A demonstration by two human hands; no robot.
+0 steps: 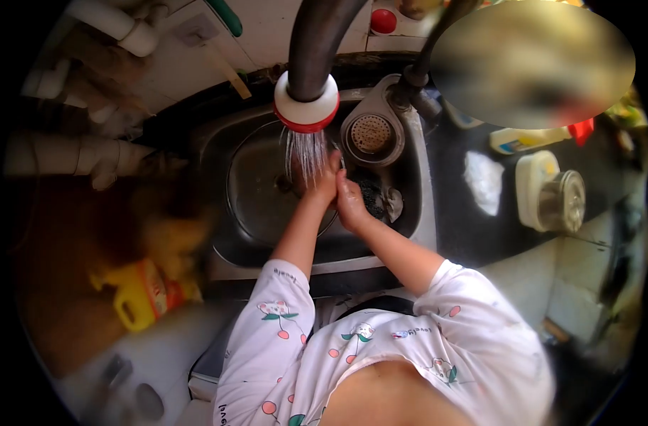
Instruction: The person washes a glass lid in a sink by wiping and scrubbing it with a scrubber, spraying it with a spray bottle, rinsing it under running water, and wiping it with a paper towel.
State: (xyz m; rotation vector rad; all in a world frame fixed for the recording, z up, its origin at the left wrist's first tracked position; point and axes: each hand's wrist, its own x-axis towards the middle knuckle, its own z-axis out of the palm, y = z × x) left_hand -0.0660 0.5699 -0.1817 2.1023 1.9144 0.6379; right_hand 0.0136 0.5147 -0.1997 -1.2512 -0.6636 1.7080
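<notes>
My left hand (322, 182) is under the running water in the sink (256, 213), its fingers partly veiled by the spray. Pressed against its side is my right hand (350, 201), wet, with fingers curled together. A thin shiny edge shows between the hands near the fingertips; I cannot tell what it belongs to. The water falls from a white and red faucet head (306, 106) just above. Right of my right hand, a dark scouring pad (371, 197) and a pale crumpled piece (393, 205) lie in the sink.
A strainer basket (371, 133) sits at the sink's back right corner. On the dark counter are a white plastic bag (484, 182), a bottle with a red cap (530, 140) and a clear lidded jar (562, 202). A yellow jug (141, 295) stands low on the left.
</notes>
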